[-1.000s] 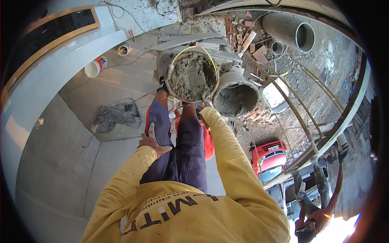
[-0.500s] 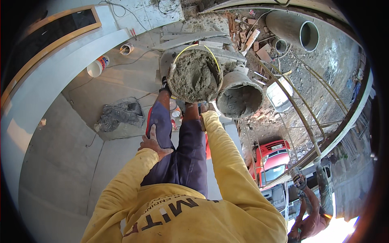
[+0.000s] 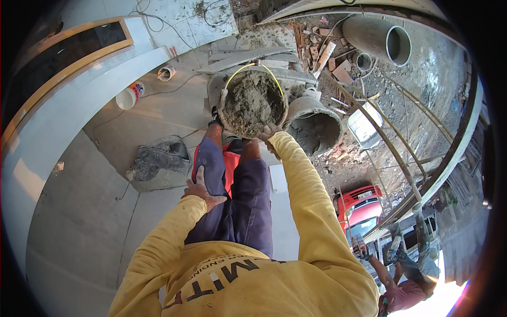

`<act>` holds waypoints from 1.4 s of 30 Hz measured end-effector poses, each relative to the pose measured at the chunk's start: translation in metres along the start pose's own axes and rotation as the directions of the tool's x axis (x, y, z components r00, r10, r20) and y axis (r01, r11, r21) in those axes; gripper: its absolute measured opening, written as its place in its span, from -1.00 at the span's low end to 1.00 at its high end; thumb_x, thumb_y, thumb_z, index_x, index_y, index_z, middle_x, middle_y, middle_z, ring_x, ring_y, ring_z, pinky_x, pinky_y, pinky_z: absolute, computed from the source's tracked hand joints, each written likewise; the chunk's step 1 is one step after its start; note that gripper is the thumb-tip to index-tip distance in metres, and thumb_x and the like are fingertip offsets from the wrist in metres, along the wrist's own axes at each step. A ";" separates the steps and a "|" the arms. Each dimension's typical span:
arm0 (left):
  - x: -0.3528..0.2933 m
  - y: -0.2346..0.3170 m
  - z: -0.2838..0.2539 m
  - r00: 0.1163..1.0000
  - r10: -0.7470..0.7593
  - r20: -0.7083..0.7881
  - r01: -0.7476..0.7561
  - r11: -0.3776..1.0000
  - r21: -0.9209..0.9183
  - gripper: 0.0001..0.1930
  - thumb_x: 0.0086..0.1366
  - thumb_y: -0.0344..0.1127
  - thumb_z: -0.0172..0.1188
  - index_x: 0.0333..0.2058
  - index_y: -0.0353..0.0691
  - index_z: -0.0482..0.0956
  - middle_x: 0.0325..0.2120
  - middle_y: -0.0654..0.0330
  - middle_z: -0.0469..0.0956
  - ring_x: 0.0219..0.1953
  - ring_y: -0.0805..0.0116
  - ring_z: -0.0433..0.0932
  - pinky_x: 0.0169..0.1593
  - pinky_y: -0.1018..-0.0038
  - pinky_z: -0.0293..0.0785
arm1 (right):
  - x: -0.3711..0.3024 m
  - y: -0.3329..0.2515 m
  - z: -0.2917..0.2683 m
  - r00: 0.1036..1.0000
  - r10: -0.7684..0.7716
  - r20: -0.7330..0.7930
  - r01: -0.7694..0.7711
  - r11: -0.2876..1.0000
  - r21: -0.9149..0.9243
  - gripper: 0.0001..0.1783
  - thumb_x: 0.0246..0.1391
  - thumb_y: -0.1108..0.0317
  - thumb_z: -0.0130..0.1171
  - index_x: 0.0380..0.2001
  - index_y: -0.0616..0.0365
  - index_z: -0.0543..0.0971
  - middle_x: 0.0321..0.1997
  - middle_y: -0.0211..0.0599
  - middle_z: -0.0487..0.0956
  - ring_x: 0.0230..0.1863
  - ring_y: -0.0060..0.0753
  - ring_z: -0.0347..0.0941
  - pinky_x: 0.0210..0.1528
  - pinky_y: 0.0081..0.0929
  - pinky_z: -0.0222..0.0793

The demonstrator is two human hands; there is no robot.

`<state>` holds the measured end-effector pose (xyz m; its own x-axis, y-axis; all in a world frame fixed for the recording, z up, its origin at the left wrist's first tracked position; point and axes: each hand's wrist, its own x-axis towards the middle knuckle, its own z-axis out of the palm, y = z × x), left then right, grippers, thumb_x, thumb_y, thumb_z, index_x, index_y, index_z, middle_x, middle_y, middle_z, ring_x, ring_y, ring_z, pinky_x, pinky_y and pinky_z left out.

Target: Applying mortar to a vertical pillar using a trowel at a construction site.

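A bucket [image 3: 221, 113] of rough grey mortar [image 3: 253, 103] stands in front of my feet, its yellow-sleeved wire handle [image 3: 274, 79] tipped toward the far side. At the bucket's near right rim is my right hand [image 3: 270, 138], fingers curled closed. Whatever they grip is hidden. My left hand [image 3: 199, 191] lies on my left thigh with its fingers spread, holding nothing. Right of the bucket, a second round container [image 3: 323, 117], crusted with mortar, leans with its mouth toward me. Something red [image 3: 230, 168] shows between my legs.
Planks [image 3: 248, 57] lie behind the bucket. A dark crumpled bag [image 3: 161, 158], a white bucket [image 3: 127, 98] and a small pot [image 3: 166, 73] are on the left. Metal rails [image 3: 388, 142] edge the right side, with rubble and a red car [image 3: 360, 203] beyond. Another person [image 3: 404, 288] is lower right.
My right hand has risen from beside my right leg to the bucket's rim. The mortar's smooth hollow now looks rough and heaped. My left hand stays on my thigh. The other person's arms have shifted.
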<state>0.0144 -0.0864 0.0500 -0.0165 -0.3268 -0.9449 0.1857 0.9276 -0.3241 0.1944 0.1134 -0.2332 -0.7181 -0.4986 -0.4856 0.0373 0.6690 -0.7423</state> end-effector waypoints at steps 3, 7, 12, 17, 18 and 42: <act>-0.006 0.028 -0.002 0.995 0.097 0.039 -0.096 0.995 -0.005 0.30 -0.26 0.08 0.47 0.30 0.14 -0.37 0.19 -0.31 -0.04 0.21 -0.22 0.14 0.21 0.17 0.24 | -0.057 0.010 0.005 0.946 0.324 -0.014 -0.301 0.893 0.335 -0.38 -0.30 0.16 0.34 -0.06 0.00 0.45 -0.21 -0.28 0.48 -0.16 -0.25 0.41 -0.13 -0.41 0.38; -0.008 0.009 -0.004 0.996 0.090 -0.021 -0.091 0.993 -0.074 0.30 -0.27 0.08 0.46 0.30 0.13 -0.35 0.22 -0.30 -0.10 0.24 -0.19 0.08 0.23 0.18 0.20 | -0.086 -0.098 -0.119 0.782 0.577 0.238 -0.529 0.410 0.743 -0.55 -0.15 0.10 0.23 -0.16 0.01 0.46 -0.46 -0.29 0.50 -0.59 -0.35 0.43 -0.42 -0.37 0.43; -0.014 0.004 -0.007 0.976 0.198 -0.088 -0.209 0.966 -0.152 0.20 -0.23 0.12 0.42 0.30 0.03 -0.20 0.22 -0.30 -0.06 0.24 -0.17 0.09 0.26 0.24 0.15 | -0.163 -0.179 -0.192 0.717 0.693 0.071 -0.446 0.379 0.811 -0.59 -0.19 0.19 0.22 -0.19 0.01 0.48 -0.36 -0.24 0.53 -0.35 -0.34 0.44 -0.23 -0.41 0.37; 0.013 -0.027 -0.010 0.820 0.429 -0.378 -0.536 0.807 -0.248 -0.11 -0.07 0.06 0.31 0.20 -0.24 0.18 0.16 -0.17 0.19 0.22 0.00 0.19 0.24 0.27 0.16 | -0.203 -0.234 -0.257 0.690 0.717 -0.105 -0.526 0.596 0.607 -0.48 -0.21 0.02 0.18 -0.12 -0.01 0.47 -0.21 -0.06 0.55 -0.14 -0.06 0.49 -0.08 -0.30 0.40; 0.007 -0.028 -0.015 0.810 0.427 -0.402 -0.548 0.795 -0.261 -0.14 -0.05 0.05 0.30 0.18 -0.25 0.20 0.16 -0.16 0.21 0.21 0.02 0.21 0.23 0.27 0.17 | -0.210 -0.244 -0.266 0.650 0.754 -0.097 -0.594 0.583 0.554 -0.43 -0.20 0.00 0.20 -0.09 0.02 0.45 -0.19 -0.05 0.55 -0.12 -0.05 0.49 -0.07 -0.30 0.40; 0.023 -0.056 -0.066 0.805 0.311 -0.505 -0.590 0.512 -0.625 -0.38 0.04 0.00 0.23 0.00 -0.29 0.42 -0.03 -0.08 0.47 0.03 0.08 0.44 0.11 0.30 0.31 | -0.281 -0.489 -0.620 0.284 0.516 -0.808 0.158 0.806 0.571 -0.67 0.10 0.26 -0.02 -0.25 0.38 0.44 -0.65 -0.38 0.40 -0.72 -0.61 0.29 -0.68 -0.62 0.20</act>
<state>-0.0616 -0.1344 0.0432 -0.4518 0.1165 -0.8844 -0.5090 0.7805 0.3629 -0.0525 0.2686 0.5524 -0.7463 0.6489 -0.1483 0.3134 0.1460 -0.9383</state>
